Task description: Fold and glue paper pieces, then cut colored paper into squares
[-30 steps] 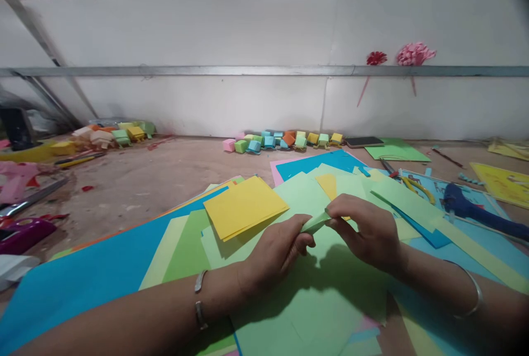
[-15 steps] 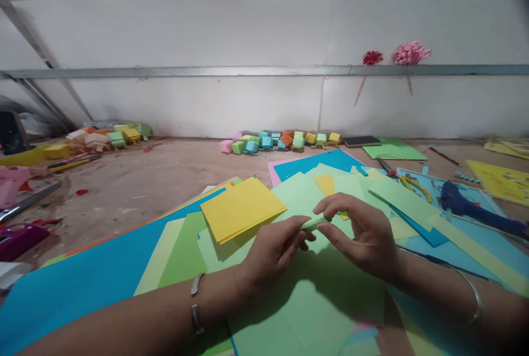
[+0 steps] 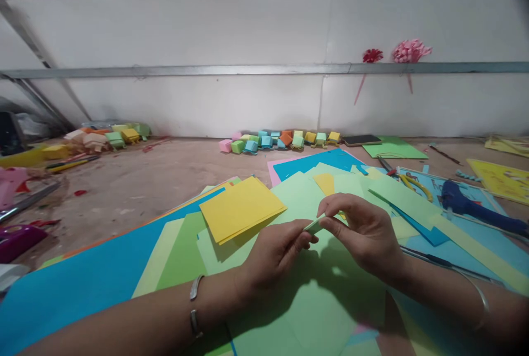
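Between my two hands is a small, narrow piece of light green paper [image 3: 315, 226], held above the sheets. My left hand [image 3: 275, 254] grips its near end with thumb and fingers pressed together. At the other end, my right hand [image 3: 361, 232] pinches the paper between thumb and index finger, so that tip is partly hidden. Large light green sheets [image 3: 306, 312] lie beneath both hands, shaded by them. Just beyond my left hand is a small stack of yellow paper [image 3: 242, 210].
Blue paper [image 3: 86, 279] spreads to the left. On the right lie yellow-handled scissors [image 3: 413, 185] and a dark blue glue gun [image 3: 475, 207]. Small folded paper boxes [image 3: 285, 138] line the wall, with more coloured pieces [image 3: 113, 136] at far left. A purple tool [image 3: 20, 240] rests at the left edge.
My right thumb and index finger have closed onto the far end of the green paper; they were more apart before. My left hand keeps its grip, nearly unmoved.
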